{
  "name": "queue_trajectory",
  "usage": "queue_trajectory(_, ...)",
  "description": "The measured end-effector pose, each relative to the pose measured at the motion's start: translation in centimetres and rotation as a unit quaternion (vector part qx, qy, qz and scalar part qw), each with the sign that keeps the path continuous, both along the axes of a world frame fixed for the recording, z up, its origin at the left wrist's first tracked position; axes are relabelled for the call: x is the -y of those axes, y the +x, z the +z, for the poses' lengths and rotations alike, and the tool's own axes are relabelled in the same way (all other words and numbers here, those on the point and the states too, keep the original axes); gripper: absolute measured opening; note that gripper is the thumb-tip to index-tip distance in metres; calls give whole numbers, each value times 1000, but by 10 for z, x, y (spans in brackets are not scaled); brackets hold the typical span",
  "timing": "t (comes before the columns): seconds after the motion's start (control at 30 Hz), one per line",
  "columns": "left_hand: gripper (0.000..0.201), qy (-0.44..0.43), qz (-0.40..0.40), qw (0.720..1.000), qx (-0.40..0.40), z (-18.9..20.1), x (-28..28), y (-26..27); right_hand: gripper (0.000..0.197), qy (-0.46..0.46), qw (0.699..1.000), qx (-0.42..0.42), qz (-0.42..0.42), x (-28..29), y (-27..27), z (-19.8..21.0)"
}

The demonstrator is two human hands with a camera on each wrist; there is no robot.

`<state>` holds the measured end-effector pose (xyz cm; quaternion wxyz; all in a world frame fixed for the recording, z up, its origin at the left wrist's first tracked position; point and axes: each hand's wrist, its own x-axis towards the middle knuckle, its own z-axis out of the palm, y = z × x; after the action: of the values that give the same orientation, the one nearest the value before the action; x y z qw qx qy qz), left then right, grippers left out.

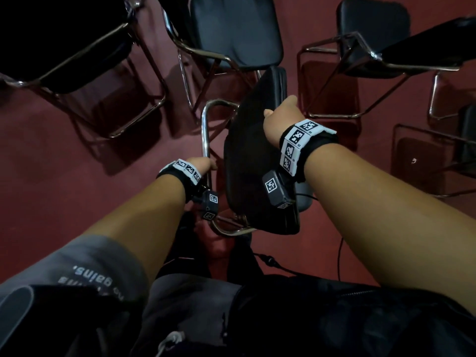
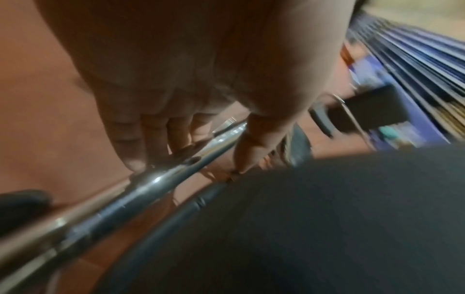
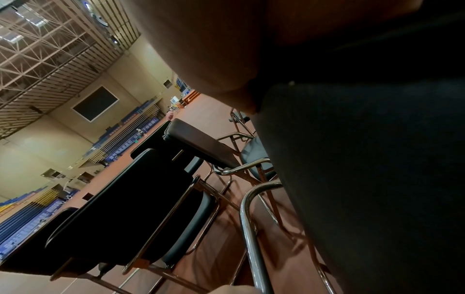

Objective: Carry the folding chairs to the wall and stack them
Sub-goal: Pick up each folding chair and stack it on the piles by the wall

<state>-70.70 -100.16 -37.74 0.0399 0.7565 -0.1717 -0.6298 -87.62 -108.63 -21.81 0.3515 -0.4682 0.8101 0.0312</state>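
Right hand is gripping the padded edge of the chair, thumb on the near face, fingers wrapped over the far side & hidden in head view. Left hand is closing round the chrome tube of the same chair's frame; left wrist view is showing fingers on one side of the tube and thumb on the other, touching it, though that pic is blurred.

Chair is sitting between both arms, right in front of the person, folded w/ its black pad tilted on edge. Long axis is running from near the person's body up & away toward the other chairs, far end leaning slightly right. Can't tell if it's touching the floor.

Floor is dark red, smooth, w/ chair shadows on it. Other chairs are standing open around: one far left, one ahead, one far right, all black pads on chrome frames.

Right wrist view is adding what head view isn't showing: a big sports hall w/ a truss ceiling, beige walls, a dark screen and blue bleachers along the side. Same view is mostly blocked by the black pad & palm.

Wrists are wearing black bands w/ marker tags.
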Motion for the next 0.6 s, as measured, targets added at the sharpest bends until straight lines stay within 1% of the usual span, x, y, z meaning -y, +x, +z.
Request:
queue_trajectory(0.1,27,-14,-17,999,-28,22,-6,-31,34,41,998,-8,39,-8,-18,9)
queue_trajectory(0.13,26,-15,-24,999,-43,28,-8,-43,35,43,998,-10,45,-10,-25,9)
queue_trajectory(0.2,35,-22,-47,996,-67,30,-7,-68,37,28,999,-1,37,-16,-37,5)
queue_trajectory(0.27,37,-43,-57,992,-105,24,1,-99,42,22,999,11,29,-22,-51,-2)
queue_trajectory(0.3,38,-54,-54,989,-124,29,6,-117,44,26,999,20,29,-23,-59,-5)
queue_trajectory(0.37,38,-63,-53,986,-146,68,11,-144,48,33,999,31,26,-21,-75,-13)
queue_trajectory(0.4,33,-63,-53,984,-160,81,12,-152,51,35,999,32,23,-19,-84,-16)
queue_trajectory(0.5,11,-43,-26,981,-189,97,8,-162,61,47,998,32,23,-15,-111,-20)
queue_trajectory(0.57,13,-45,15,974,-220,96,5,-165,63,45,998,37,25,-11,-127,-25)
queue_trajectory(0.6,13,-47,20,973,-226,96,5,-168,63,44,998,42,25,-9,-132,-27)
